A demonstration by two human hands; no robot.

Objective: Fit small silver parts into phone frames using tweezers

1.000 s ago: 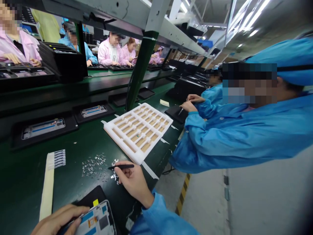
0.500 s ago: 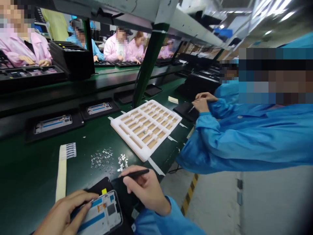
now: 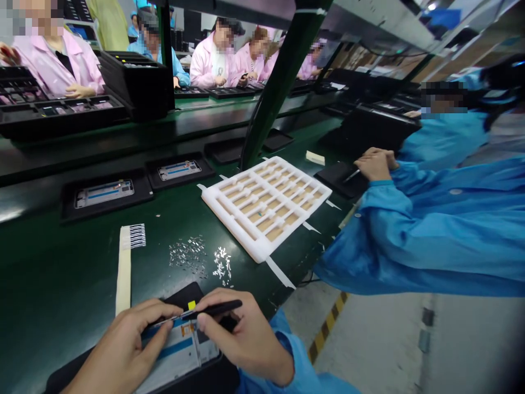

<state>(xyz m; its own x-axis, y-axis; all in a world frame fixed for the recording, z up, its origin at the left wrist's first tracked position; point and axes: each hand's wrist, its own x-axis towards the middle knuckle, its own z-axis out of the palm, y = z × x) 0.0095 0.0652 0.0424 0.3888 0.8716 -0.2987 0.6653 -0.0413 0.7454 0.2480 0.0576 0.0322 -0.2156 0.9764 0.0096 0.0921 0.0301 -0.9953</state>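
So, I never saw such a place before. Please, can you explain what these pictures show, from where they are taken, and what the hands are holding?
There is no machine here. These are a person's own two bare hands, seen from a camera worn on the head, which looks forward and down. The left hand holds a flat white and blue panel, maybe part of a phone, above a black mat. The right hand holds a thin black tool, perhaps tweezers, with its tip over the panel. On the green bench lie tiny metal pieces in two small heaps, a white foam tray, and a strip of tape with striped labels. A co-worker in a blue coat sits to the right.
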